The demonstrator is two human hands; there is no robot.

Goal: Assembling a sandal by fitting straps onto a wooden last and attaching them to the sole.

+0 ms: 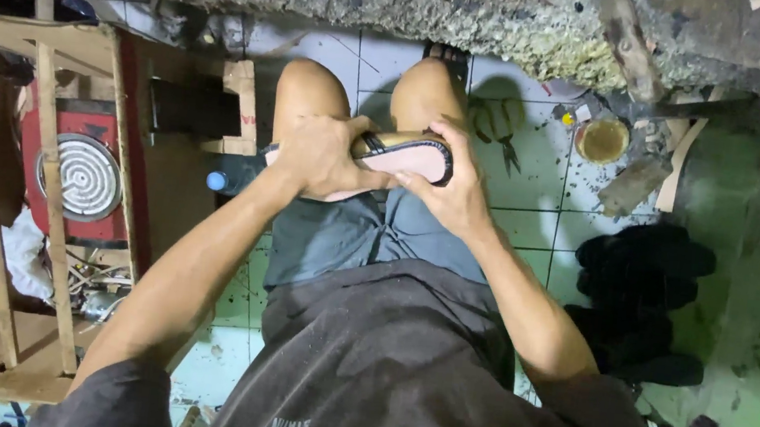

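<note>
A shoe sole (405, 155) with a pink inner face, a black rim and a tan side lies across my lap, above my knees. My left hand (320, 155) is wrapped around its left half from above. The fingers of my right hand (453, 188) curl over the sole's right end, thumb pressed on the pink face. Both hands grip the same sole. I sit in grey shorts and a dark shirt.
A wooden frame (43, 197) stands at the left with a red electric hot plate (83, 178) inside it. A blue-capped bottle (219, 181) lies by my left thigh. A small tin of yellowish glue (602, 139) sits on the tiled floor; black soles (639, 297) are piled at the right.
</note>
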